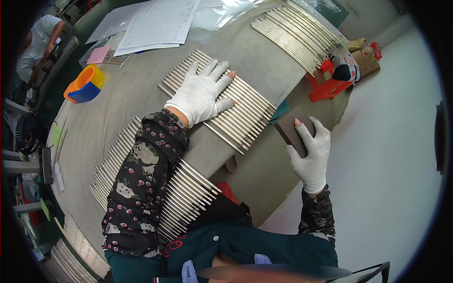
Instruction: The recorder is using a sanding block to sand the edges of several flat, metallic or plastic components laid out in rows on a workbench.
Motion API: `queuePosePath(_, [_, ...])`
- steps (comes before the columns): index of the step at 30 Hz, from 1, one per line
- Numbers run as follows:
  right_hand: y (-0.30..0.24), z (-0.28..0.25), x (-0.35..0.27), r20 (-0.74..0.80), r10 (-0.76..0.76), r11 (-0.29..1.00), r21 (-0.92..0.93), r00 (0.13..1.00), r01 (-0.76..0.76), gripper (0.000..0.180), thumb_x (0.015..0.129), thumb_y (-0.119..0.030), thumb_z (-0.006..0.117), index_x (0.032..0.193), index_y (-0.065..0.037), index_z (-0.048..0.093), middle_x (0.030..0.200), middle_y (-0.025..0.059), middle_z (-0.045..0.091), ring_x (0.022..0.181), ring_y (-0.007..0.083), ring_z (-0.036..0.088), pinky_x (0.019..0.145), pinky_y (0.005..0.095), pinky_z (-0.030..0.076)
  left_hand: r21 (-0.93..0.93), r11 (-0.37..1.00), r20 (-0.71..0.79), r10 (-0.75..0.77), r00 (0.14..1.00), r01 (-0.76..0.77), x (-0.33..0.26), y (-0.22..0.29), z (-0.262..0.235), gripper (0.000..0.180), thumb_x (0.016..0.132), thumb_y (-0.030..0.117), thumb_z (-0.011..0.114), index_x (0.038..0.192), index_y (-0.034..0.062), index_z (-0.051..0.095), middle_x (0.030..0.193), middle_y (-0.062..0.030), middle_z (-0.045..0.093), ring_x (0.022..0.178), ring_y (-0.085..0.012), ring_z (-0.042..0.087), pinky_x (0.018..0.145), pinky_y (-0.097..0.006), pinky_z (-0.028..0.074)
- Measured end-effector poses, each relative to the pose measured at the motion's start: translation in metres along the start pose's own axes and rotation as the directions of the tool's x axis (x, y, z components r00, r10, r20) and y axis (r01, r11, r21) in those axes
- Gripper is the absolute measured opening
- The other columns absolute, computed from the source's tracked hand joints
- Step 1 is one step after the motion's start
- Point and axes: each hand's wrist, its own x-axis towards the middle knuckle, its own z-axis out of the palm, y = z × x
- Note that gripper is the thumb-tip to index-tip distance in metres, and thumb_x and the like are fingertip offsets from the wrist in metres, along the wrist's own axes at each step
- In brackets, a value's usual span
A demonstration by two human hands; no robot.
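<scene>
My left hand (200,96), in a white glove with some bare fingertips, lies flat with fingers spread across a row of thin shiny metal rods (252,115). The rods rest side by side on the grey table, their near right ends at the table's edge. Off that edge, my right hand (312,158), gloved the same way, grips a flat dark brown block (296,131) that looks like a sanding block. The block is apart from the rods. Beneath my left forearm a second row of metal rods (188,195) is partly hidden by the patterned sleeve.
A third row of rods (297,35) lies at the far right of the table (236,52). Printed sheets (155,26) and a yellow-and-blue holder (89,85) are at the far left. Beyond the right edge stands a red stool (325,89). A person (40,42) is at upper left.
</scene>
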Motion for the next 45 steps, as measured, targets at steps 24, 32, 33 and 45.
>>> queuePosePath(24, [0.014, 0.036, 0.06, 0.033, -0.281, 0.96, 0.028, 0.959, 0.28, 0.057, 0.066, -0.018, 0.078, 0.121, -0.017, 0.062, 0.119, 0.0204, 0.05, 0.104, 0.0363, 0.051, 0.085, 0.0439, 0.045, -0.016, 1.0, -0.021, -0.014, 1.0, 0.013, 0.002, -0.002, 0.001, 0.074, 0.092, 0.062, 0.04, 0.144, 0.0093, 0.04, 0.15, -0.0148, 0.035, 0.141, -0.0338, 0.028, 0.114, -0.055, 0.018])
queuePosePath(32, [0.001, 0.045, 0.072, 0.03, -0.26, 0.966, 0.018, 0.965, 0.259, 0.056, 0.065, -0.016, 0.078, 0.119, -0.017, 0.063, 0.116, 0.0203, 0.051, 0.101, 0.0371, 0.052, 0.084, 0.0444, 0.046, -0.025, 0.999, -0.046, 0.027, 0.999, -0.028, 0.01, 0.0, 0.008, 0.076, 0.091, 0.064, 0.038, 0.143, 0.0089, 0.04, 0.15, -0.0161, 0.035, 0.141, -0.036, 0.027, 0.114, -0.056, 0.019])
queuePosePath(33, [0.001, 0.043, 0.072, 0.045, -0.267, 0.964, 0.029, 0.963, 0.266, 0.056, 0.065, -0.016, 0.078, 0.119, -0.017, 0.063, 0.116, 0.0204, 0.05, 0.101, 0.0372, 0.052, 0.084, 0.0443, 0.046, -0.022, 1.0, -0.037, 0.016, 0.999, -0.016, 0.007, -0.001, 0.006, 0.077, 0.091, 0.065, 0.037, 0.144, 0.0092, 0.04, 0.15, -0.0161, 0.035, 0.141, -0.036, 0.027, 0.114, -0.056, 0.019])
queuePosePath(45, [0.027, -0.001, 0.001, 0.062, -0.058, 0.998, 0.021, 0.996, 0.057, 0.059, 0.06, -0.009, 0.078, 0.117, -0.014, 0.063, 0.125, 0.0169, 0.048, 0.108, 0.036, 0.049, 0.093, 0.0443, 0.043, -0.173, 0.964, -0.207, -0.234, 0.95, 0.2, 0.009, -0.022, -0.008, 0.055, 0.094, 0.041, 0.054, 0.136, 0.0058, 0.048, 0.146, -0.0168, 0.04, 0.134, -0.0328, 0.039, 0.113, -0.05, 0.026])
